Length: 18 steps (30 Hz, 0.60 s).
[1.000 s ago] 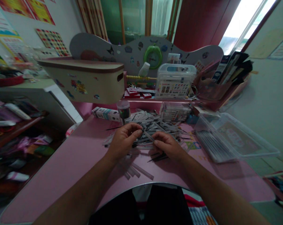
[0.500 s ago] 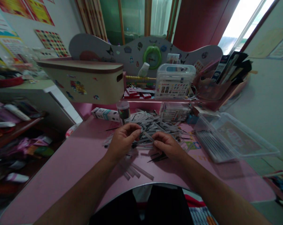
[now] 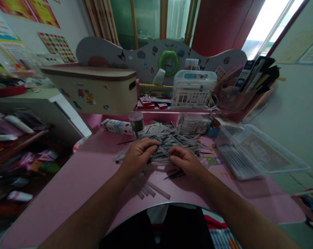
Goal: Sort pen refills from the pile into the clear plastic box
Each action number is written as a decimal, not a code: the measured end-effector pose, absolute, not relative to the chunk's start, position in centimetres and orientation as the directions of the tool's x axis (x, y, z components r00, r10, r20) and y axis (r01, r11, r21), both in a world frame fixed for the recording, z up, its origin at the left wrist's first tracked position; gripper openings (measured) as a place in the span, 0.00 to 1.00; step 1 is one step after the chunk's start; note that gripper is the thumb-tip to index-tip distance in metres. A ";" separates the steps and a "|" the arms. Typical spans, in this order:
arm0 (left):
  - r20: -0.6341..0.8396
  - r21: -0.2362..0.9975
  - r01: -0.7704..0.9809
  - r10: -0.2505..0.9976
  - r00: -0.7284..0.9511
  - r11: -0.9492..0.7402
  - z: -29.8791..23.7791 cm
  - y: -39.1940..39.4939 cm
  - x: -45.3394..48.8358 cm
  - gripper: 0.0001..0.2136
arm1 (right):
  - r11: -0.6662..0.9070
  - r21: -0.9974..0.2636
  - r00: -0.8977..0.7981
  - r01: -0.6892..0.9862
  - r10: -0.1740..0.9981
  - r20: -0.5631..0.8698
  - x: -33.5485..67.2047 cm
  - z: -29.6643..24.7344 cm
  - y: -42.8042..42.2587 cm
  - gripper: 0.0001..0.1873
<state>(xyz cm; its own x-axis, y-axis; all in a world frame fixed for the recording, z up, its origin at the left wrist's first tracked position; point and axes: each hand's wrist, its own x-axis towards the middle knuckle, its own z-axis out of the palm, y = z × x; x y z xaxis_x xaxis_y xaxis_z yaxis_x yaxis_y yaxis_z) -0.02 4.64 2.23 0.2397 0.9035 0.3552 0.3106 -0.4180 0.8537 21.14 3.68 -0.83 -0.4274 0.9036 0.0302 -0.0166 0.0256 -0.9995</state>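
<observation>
Both hands meet over a heap of thin grey wrapped sticks (image 3: 172, 138) on the pink table (image 3: 89, 173). My left hand (image 3: 139, 155) is curled, its fingers pinched on one end of a single grey stick (image 3: 163, 151). My right hand (image 3: 185, 160) pinches the other end of that stick, and dark thin rods (image 3: 175, 174) poke out below its palm. A few clear empty sleeves (image 3: 152, 188) lie on the table just in front of my wrists.
An open clear plastic case (image 3: 252, 152) with dark rods in it sits at the right. Behind the heap stand a small round jar (image 3: 136, 121), a long carton (image 3: 117, 126), a clear box (image 3: 193, 122) and a handled storage box (image 3: 193, 89). A beige bin (image 3: 94, 88) stands at the back left.
My left hand has dropped slightly towards the heap and moved a little right. The right hand has stayed where it was, still on the stick.
</observation>
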 end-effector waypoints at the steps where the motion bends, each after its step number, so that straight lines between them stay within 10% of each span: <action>1: 0.383 0.823 0.343 0.888 0.254 -0.453 2.4 4.6 -0.1 0.10 | 0.033 -0.999 -0.428 0.001 0.903 0.029 21.2 -0.8 3.7 0.09; 8: 0.460 0.701 0.425 0.818 0.346 -0.573 2.7 4.8 -0.2 0.10 | 0.216 -0.952 -0.377 0.218 0.918 0.122 21.4 -0.8 3.6 0.06; 18: 0.458 0.744 0.332 0.805 0.378 -0.579 2.9 5.1 -1.0 0.10 | -0.114 -0.993 -0.563 -0.040 0.823 -0.072 22.1 -1.0 4.0 0.18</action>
<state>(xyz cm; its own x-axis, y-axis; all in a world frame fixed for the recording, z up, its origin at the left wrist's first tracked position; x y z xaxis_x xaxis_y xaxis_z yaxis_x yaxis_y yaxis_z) -1.00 5.11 2.85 0.3783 0.8046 0.4577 0.3318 -0.5795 0.7444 22.06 4.01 -1.02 -0.5631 0.8232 -0.0722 -0.0401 -0.1144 -0.9926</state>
